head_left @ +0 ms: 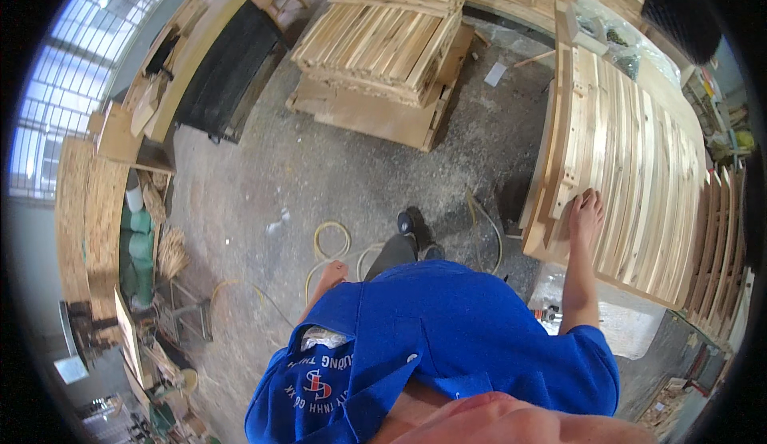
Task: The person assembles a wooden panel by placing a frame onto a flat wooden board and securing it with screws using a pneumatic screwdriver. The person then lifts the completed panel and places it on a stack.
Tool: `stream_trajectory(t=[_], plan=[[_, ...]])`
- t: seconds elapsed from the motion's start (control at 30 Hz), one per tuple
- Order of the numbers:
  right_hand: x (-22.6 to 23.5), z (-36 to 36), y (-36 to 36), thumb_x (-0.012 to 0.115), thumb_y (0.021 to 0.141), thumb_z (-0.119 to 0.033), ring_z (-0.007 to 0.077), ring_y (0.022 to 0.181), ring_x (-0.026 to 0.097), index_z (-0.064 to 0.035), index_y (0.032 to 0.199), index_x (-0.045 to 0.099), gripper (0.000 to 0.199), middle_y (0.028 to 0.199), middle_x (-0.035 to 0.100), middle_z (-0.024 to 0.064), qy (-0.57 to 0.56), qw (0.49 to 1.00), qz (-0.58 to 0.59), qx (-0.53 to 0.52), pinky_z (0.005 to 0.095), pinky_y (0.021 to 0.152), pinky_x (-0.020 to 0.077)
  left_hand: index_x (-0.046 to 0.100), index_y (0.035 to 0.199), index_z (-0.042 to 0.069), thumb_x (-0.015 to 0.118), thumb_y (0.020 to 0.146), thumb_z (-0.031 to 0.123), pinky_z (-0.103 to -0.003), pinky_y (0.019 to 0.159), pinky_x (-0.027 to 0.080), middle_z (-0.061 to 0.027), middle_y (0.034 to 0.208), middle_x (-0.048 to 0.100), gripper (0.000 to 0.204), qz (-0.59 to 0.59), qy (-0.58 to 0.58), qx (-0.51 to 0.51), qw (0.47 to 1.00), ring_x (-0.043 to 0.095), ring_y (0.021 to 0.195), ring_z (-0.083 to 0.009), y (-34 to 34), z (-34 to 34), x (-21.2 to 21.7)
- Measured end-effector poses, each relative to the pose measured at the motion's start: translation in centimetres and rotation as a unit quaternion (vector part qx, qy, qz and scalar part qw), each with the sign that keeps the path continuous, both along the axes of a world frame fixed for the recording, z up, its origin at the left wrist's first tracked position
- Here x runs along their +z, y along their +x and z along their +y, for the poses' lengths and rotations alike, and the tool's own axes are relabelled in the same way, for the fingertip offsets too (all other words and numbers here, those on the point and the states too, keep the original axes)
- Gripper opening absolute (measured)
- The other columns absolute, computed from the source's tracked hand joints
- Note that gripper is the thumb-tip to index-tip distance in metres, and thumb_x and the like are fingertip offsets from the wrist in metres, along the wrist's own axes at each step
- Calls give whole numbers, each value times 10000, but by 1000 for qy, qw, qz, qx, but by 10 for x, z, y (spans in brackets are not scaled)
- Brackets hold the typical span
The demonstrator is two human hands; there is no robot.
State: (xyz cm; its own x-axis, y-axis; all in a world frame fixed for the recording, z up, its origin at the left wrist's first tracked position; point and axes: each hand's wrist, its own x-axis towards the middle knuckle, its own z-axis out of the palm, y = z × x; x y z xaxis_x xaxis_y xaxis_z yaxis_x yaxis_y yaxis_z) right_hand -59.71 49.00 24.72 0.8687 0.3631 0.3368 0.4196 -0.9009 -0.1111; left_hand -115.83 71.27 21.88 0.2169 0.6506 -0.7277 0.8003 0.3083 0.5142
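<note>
My right hand is on the near left part of a slatted wooden panel, its fingers curled over one pale wooden slat. The slats lie side by side on a worktable at my right, and small blocks with holes show near their left ends. My left hand hangs low beside my body, over the floor, with its fingers curled in. Its palm is hidden, so I cannot make out anything inside it.
A stack of wooden slats stands on a pallet ahead. Hoses loop across the concrete floor near my feet. At left are a bench with a black sheet and green bundles. Curved wooden pieces stand upright at far right.
</note>
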Motion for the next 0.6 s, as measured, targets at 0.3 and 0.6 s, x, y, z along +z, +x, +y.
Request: stream_trajectory(t=[0.3,0.6], plan=[[-2,11,14,471,876,-303,308,1175,404,-109,1192,494,371,1272,450,108,79,996,38,2,404,973,322,607,895,22,467,813,285,-397,682,473,-161,784,637,309,6,27,-113,993,625,768,-274,129,189,7],[-1,36,26,466,879,-304,329,1166,406,-90,1186,494,375,1271,444,126,77,991,35,-105,417,958,336,596,874,33,515,777,287,-392,697,463,-162,805,624,284,-7,103,-339,935,607,783,-294,311,332,-27]])
